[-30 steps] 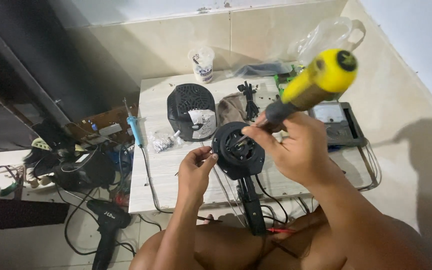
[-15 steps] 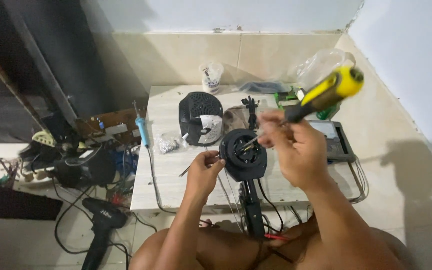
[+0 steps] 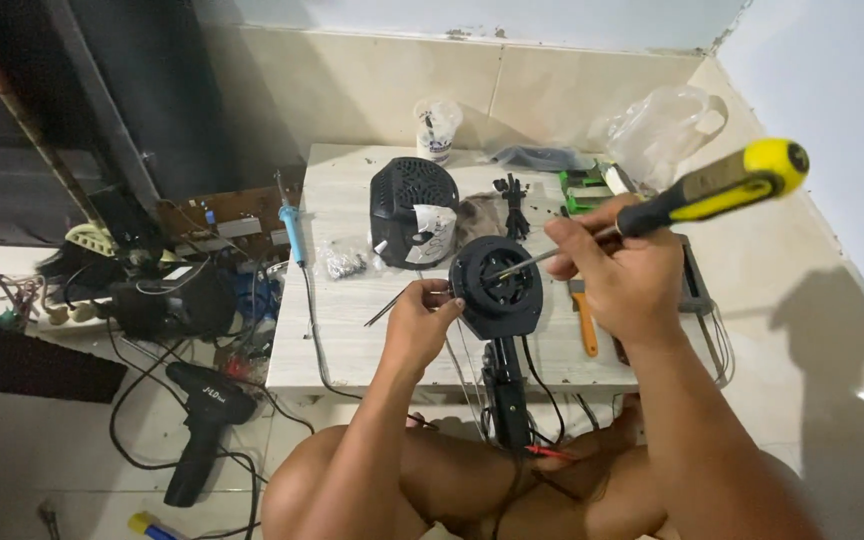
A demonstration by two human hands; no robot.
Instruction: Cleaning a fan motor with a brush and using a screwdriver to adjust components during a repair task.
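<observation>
My left hand (image 3: 419, 325) grips the left rim of a round black hair-dryer body (image 3: 498, 287), whose handle points down toward my legs. My right hand (image 3: 620, 268) holds a screwdriver with a yellow and black handle (image 3: 717, 187). Its metal shaft slants down to the left, and the tip sits inside the open round housing. A thin dark rod pokes out to the left below my left hand. The work is held just above the front edge of a small pale table (image 3: 352, 320).
On the table lie a black vented cover (image 3: 407, 205), a blue soldering iron (image 3: 292, 228), an orange-handled tool (image 3: 584, 322), a plastic cup (image 3: 438, 128), a clear bag (image 3: 662, 125) and green parts. A black drill (image 3: 202, 418), cables and circuit boards are on the floor at left.
The view has shifted slightly. The screwdriver handle has dropped to a flatter angle, with its tip still in the housing. My left hand stays on the dryer's rim.
</observation>
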